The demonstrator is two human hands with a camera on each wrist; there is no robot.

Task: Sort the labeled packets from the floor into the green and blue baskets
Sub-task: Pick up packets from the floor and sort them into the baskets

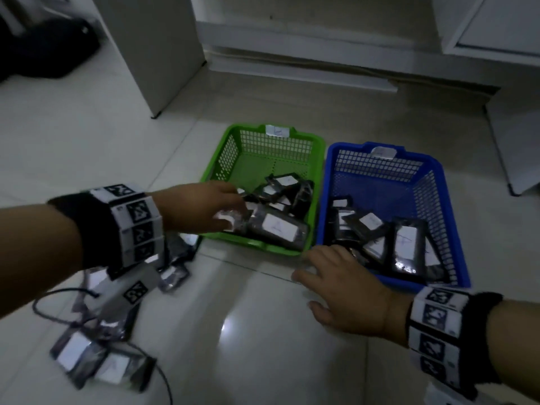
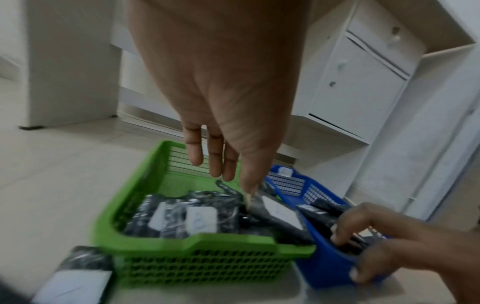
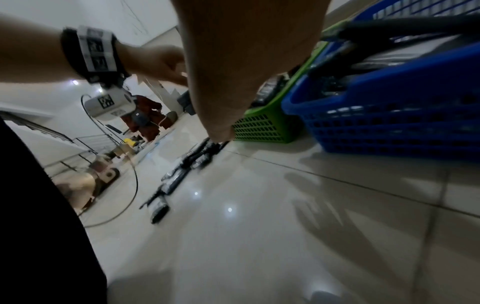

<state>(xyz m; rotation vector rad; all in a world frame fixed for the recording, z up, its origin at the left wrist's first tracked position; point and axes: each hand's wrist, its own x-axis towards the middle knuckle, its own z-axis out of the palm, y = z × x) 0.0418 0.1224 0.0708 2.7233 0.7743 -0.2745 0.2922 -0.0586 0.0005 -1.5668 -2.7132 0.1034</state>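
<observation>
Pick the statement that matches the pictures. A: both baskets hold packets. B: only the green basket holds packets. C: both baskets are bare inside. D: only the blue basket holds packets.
A: dark labeled packets lie in the green basket and in the blue basket alike.

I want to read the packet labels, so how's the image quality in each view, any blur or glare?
Head view: dim, floor packets motion-smeared, white glare on the floor. Left wrist view: soft overall, green basket labels unreadable. Right wrist view: tilted and bent, blue basket close and blurred, with glare spots on the tiles.
</observation>
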